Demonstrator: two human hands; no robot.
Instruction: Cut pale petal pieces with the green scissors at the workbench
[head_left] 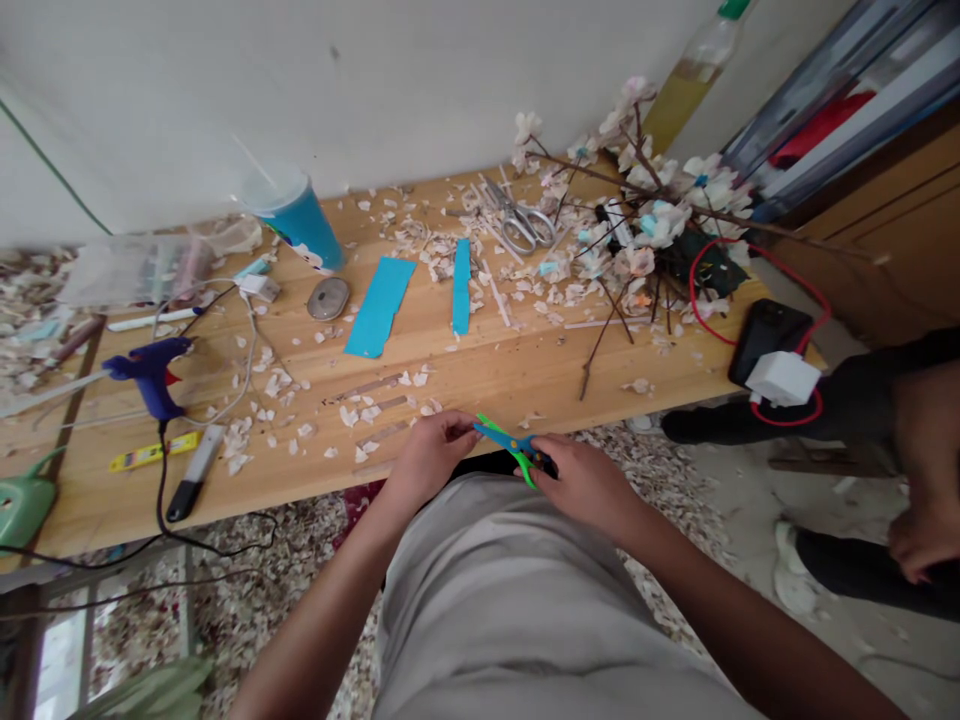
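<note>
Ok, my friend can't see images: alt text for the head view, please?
A person's right hand holds green-and-blue scissors, pointing toward the left hand, at the edge of a wooden table. On it are two blue strips, metal scissors, flowering branches, pale scraps and a glue gun.

Light wood surface (495,372) against the wall, pale flakes (431,240) scattered over it. Left end: blue glue gun (156,378), yellow cutter (154,452), black-handled tool (196,475). Middle: blue cup (304,232), round metal piece (328,298), wide blue strip (379,308), narrow blue strip (461,287) just right of it. Farther right: metal scissors (534,228), then blossom branches (651,188); black phone (756,335) at right end. More flakes cover the floor (750,490) below.
</note>
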